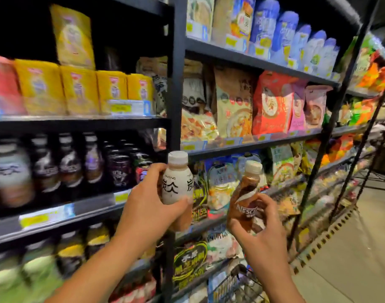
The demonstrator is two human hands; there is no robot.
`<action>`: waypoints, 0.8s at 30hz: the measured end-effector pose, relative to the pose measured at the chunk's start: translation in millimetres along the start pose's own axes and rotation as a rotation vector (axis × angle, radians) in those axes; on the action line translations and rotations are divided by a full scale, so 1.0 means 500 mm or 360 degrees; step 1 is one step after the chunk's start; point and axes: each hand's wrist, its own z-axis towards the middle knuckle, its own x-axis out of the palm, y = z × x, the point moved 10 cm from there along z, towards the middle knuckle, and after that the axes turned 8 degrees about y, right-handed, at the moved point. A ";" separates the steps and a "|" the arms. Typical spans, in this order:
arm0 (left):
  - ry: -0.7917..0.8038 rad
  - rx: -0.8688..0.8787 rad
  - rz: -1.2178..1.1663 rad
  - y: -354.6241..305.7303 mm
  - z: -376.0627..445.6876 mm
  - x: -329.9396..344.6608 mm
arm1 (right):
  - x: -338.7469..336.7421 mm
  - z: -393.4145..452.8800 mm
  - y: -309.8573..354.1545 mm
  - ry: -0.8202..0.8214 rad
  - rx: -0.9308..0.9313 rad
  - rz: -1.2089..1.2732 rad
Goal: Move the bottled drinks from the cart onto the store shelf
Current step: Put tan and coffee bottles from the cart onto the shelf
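My left hand [148, 206] grips a white-labelled bottle [177, 182] with a white cap, held upright in front of the black shelf post. My right hand [261, 235] holds a brown Nescafe coffee bottle [245, 197] with a pale cap, tilted slightly left, just right of the other bottle. To the left, the drinks shelf [56, 217] carries a blurred row of dark and white bottles [69, 165]. A corner of the wire cart [233, 285] shows at the bottom, below my right forearm.
Yellow boxes [78, 90] fill the shelf above the drinks. Snack and noodle bags [272, 103] crowd the shelves to the right. More bottles [69, 250] stand on the lower left shelf. The aisle floor [351, 248] runs along the right.
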 end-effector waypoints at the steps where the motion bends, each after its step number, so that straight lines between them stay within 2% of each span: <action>1: -0.0040 -0.0024 0.0028 0.020 -0.008 -0.045 | 0.047 0.002 0.016 0.0045 -0.0019 0.0056; 8: -0.0277 -0.0156 0.0161 0.150 -0.076 -0.328 | 0.371 -0.009 0.123 0.0383 -0.0089 0.0285; 13: -0.0399 -0.0254 0.0200 0.240 -0.127 -0.482 | 0.556 -0.036 0.186 0.0559 -0.0091 0.0383; 18: -0.0496 -0.0356 0.0224 0.310 -0.167 -0.591 | 0.682 -0.062 0.227 0.0665 -0.0103 0.0384; 24: -0.0571 -0.0464 0.0223 0.354 -0.195 -0.660 | 0.761 -0.060 0.250 0.0745 -0.0041 0.0383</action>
